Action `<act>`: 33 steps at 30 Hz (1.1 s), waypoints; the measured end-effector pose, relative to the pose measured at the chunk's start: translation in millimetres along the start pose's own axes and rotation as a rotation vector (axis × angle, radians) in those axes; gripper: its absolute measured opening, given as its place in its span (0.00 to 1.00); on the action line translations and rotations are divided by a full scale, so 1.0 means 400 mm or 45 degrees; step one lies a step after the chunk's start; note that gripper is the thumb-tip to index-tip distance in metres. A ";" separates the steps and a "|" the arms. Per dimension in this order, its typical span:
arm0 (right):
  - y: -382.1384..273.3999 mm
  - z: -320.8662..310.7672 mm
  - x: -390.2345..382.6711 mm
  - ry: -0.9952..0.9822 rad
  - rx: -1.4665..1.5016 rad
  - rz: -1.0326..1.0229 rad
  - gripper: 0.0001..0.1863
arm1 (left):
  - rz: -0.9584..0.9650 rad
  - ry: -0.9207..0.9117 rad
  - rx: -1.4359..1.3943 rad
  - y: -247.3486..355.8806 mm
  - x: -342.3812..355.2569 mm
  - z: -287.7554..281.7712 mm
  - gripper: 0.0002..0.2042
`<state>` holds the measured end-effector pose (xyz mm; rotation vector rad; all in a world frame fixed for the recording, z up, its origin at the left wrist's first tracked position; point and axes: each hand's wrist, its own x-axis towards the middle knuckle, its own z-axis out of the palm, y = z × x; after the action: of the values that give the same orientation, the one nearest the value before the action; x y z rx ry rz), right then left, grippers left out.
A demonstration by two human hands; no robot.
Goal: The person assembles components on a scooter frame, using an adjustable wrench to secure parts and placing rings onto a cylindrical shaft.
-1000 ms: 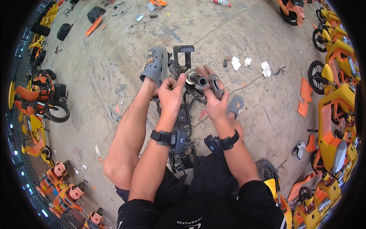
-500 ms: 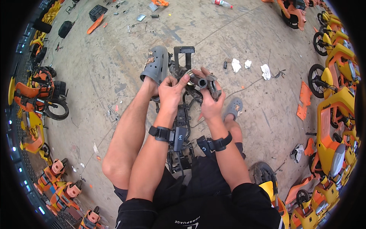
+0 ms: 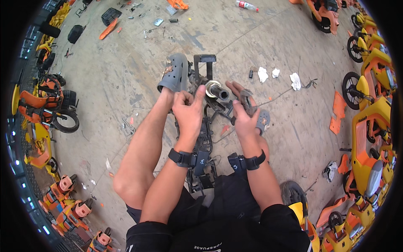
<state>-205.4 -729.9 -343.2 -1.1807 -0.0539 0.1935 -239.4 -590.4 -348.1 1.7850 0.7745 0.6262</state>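
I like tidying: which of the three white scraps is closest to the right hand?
The leftmost scrap, beside the small black cylinder; the middle scrap and rightmost scrap lie farther from the right hand.

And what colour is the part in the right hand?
The part is dark grey; best in head view.

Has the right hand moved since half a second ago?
Yes: the right hand has moved rightward, away from the fixed metal tube on the frame.
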 end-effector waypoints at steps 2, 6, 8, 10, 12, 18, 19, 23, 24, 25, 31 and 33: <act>0.006 0.013 0.027 -0.203 0.008 -0.061 0.23 | 0.066 -0.014 0.002 -0.015 -0.007 0.003 0.25; 0.027 0.018 0.036 -0.214 -0.001 0.003 0.23 | 0.034 -0.059 -0.048 -0.020 0.000 0.021 0.25; 0.038 0.015 0.023 -0.144 0.046 -0.010 0.24 | -0.058 -0.092 -0.059 -0.004 0.008 0.027 0.25; 0.038 0.025 -0.012 -0.029 0.048 0.025 0.24 | -0.254 -0.158 -0.113 0.027 0.029 0.024 0.27; 0.040 0.035 -0.057 0.017 -0.102 0.004 0.22 | -0.203 -0.172 -0.070 0.017 0.064 0.022 0.27; 0.064 0.001 -0.050 -0.010 0.014 -0.193 0.24 | -0.085 0.011 -0.061 -0.006 0.027 -0.002 0.24; 0.062 -0.002 -0.029 -0.007 0.019 -0.192 0.24 | -0.081 -0.077 -0.076 -0.017 0.013 0.001 0.25; 0.016 0.026 0.024 -0.112 0.020 -0.023 0.24 | -0.042 -0.130 -0.063 -0.005 0.009 0.000 0.27; 0.017 0.024 0.026 -0.138 -0.054 -0.058 0.24 | -0.020 -0.137 -0.076 -0.003 0.011 0.004 0.28; 0.029 0.022 0.026 -0.152 -0.077 -0.134 0.24 | -0.016 -0.140 -0.082 0.000 0.018 0.006 0.28; 0.052 0.021 -0.044 -0.042 -0.080 -0.207 0.25 | 0.026 -0.217 0.145 0.049 0.065 0.017 0.28; 0.050 0.021 -0.059 0.009 -0.226 -0.188 0.24 | 0.046 -0.208 0.130 0.052 0.062 0.010 0.27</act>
<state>-232.2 -719.1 -357.2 -1.3485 -0.1544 0.0553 -215.9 -579.4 -328.4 1.9210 0.6737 0.4645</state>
